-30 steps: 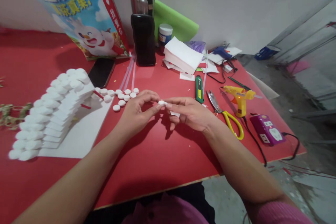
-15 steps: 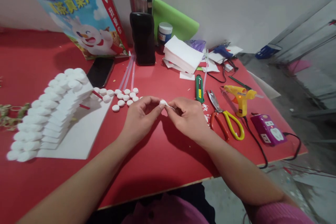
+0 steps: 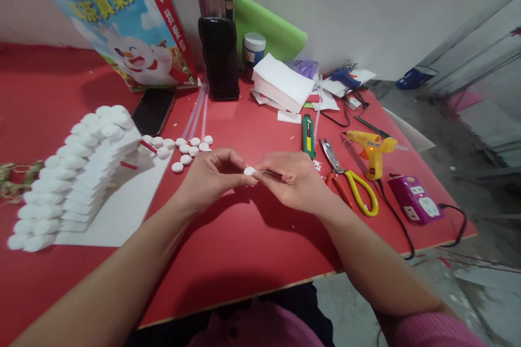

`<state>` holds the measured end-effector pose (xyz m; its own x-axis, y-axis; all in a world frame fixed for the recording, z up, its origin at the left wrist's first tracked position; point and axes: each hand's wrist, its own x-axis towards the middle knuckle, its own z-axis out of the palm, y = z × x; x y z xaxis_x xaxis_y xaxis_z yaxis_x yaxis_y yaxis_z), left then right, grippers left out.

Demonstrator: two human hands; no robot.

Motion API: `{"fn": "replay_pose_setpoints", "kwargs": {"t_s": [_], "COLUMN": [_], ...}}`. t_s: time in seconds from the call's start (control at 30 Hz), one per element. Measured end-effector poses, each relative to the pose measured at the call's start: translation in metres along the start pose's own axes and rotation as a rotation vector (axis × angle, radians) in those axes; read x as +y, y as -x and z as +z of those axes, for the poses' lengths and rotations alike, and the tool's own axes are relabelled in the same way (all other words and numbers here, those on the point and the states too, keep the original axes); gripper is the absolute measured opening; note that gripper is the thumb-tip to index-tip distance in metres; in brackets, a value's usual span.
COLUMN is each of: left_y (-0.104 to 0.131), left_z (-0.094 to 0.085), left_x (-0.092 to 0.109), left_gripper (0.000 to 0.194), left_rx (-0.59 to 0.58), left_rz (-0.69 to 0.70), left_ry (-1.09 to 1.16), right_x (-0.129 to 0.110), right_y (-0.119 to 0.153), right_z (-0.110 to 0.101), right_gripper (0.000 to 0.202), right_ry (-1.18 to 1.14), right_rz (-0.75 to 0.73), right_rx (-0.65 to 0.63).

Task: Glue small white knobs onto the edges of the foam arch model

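A small white round piece [image 3: 249, 171] is pinched between the thumb and forefinger of my left hand [image 3: 211, 178]. My right hand [image 3: 291, 181] is closed at its right side, its fingertips meeting the piece. From there a thin white strip [image 3: 265, 172] runs back under the right forefinger; what it is made of I cannot make out. Both hands hover over the red table [image 3: 244, 238]. Several loose white round pieces [image 3: 186, 159] lie just beyond my left hand. Farther left, a stepped white build of stacked slabs and round pieces [image 3: 67, 184] stands on a white board [image 3: 122, 222].
To the right lie pliers [image 3: 358, 192], a green cutter [image 3: 308, 136], a yellow glue gun [image 3: 372, 154] and a purple power socket [image 3: 417, 200] with cables. Behind stand a phone [image 3: 220, 59], a jar [image 3: 254, 50] and a stack of white sheets [image 3: 283, 82]. Clear glue sticks [image 3: 197, 111] lie near the phone.
The white piece has turned, so its round flat face now shows. Both hands have shifted slightly, and the left fingers have straightened around it.
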<state>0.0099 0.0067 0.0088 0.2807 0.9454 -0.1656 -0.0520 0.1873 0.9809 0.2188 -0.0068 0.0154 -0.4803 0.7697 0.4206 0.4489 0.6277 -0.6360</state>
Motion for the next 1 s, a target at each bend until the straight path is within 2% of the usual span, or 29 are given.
{"fn": "replay_pose_setpoints", "kwargs": {"t_s": [0.17,0.47,0.6,0.7,0.87,1.0], "left_y": [-0.002,0.005,0.006,0.004,0.002,0.003], "left_z": [-0.002,0.007,0.01,0.013,0.018,0.016], "left_x": [-0.005,-0.009,-0.007,-0.009,-0.016,-0.013], "left_gripper": [0.031,0.026,0.018,0.014,0.013,0.01], "left_rx": [-0.033,0.068,0.077,0.093,0.199,0.184], "left_rz": [0.011,0.014,0.148,0.247,0.314,0.255], "left_ry": [-0.001,0.02,-0.091,-0.159,-0.142,-0.065], "right_x": [0.001,-0.003,-0.004,-0.005,-0.007,-0.008], "right_y": [-0.001,0.0,-0.001,0.0,0.001,0.001], "right_z": [0.0,0.009,0.011,0.014,0.018,0.017], "right_gripper": [0.021,0.02,0.02,0.018,0.017,0.018], "right_ry": [-0.042,-0.051,-0.059,-0.017,0.054,0.046], "right_rz": [-0.007,0.158,0.201,0.189,0.125,0.081], "right_rx": [0.021,0.118,0.172,0.207,0.26,0.24]}}
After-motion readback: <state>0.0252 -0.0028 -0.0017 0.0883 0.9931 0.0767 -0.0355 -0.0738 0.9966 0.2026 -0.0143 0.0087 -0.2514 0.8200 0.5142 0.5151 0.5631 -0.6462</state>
